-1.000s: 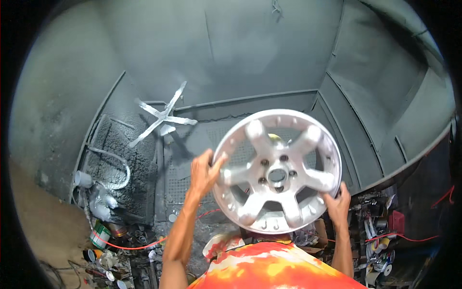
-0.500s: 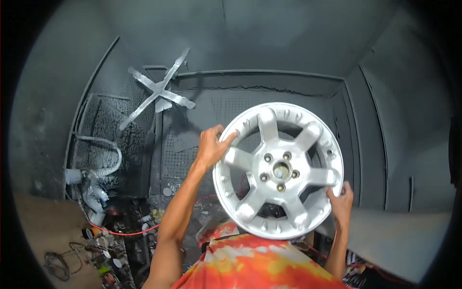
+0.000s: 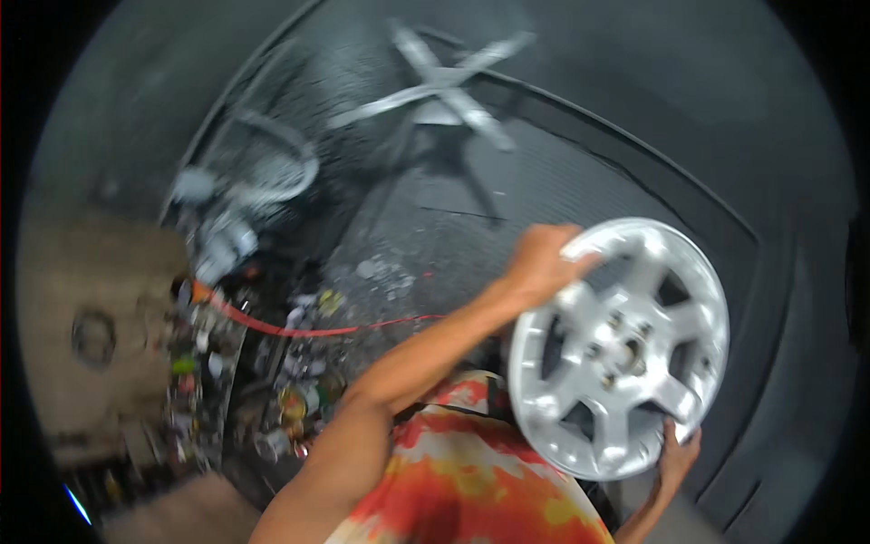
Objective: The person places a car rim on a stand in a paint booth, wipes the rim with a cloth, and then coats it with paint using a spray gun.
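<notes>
Held up in front of me is a silver wheel rim [image 3: 609, 431] with thick spokes and bolt holes around its centre. My left hand [image 3: 546, 261] is closed on its upper left edge, thumb over the face and fingers behind. My right hand [image 3: 678, 456] grips the lower right edge, with the thumb on the front. The fingers behind the rim are mostly hidden. Ahead and to the left stands a silver cross-shaped stand [image 3: 441, 80] with long flat arms, apart from the rim.
A red hose [image 3: 299, 331] runs across the floor at left, beside a shelf of cluttered cans and bottles [image 3: 195, 363]. A pale curved pipe [image 3: 304, 172] lies near the dark left wall. A coiled cable [image 3: 93, 337] rests on a brown board [image 3: 118, 263].
My view has swung left, so the stand and clutter now appear farther right. The rim stays in both hands, shifted right in view and turned more edge-on.
</notes>
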`<state>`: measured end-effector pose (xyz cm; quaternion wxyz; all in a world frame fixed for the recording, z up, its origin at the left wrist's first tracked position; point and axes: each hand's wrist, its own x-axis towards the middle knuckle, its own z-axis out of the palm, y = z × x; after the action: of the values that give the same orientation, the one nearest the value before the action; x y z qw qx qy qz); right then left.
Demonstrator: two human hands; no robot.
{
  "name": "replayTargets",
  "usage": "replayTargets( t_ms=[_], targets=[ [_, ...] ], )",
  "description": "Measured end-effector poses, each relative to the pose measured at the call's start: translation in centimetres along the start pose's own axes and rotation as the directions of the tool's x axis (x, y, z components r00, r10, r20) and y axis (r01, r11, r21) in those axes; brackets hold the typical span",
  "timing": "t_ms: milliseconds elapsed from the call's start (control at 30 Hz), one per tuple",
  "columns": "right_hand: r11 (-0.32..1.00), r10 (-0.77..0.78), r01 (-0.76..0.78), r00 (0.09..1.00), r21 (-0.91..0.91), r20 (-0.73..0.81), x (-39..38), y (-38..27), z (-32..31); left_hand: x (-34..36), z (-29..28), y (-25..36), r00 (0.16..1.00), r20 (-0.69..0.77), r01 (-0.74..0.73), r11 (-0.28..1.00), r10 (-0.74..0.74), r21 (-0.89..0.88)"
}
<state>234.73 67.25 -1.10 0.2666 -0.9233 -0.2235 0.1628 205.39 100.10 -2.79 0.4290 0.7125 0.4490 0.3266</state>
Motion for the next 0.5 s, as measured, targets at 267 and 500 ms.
replayTargets(
  t_ms=[267,500],
  targets=[
    [0.33,-0.577,0.402,0.802,-0.854,0.154,2.5,-4.8,-3.4,-1.4,-4.5,-0.8,0.999,-0.026,-0.043,0.999,0.043,-0.031],
    [0.616,-0.751,0.722,0.659,-0.316,0.041,-13.5,-27.9,4.9,-13.3,-33.6,-11.1,0.687,-0.726,0.121,0.986,-0.001,0.113]
  ],
)
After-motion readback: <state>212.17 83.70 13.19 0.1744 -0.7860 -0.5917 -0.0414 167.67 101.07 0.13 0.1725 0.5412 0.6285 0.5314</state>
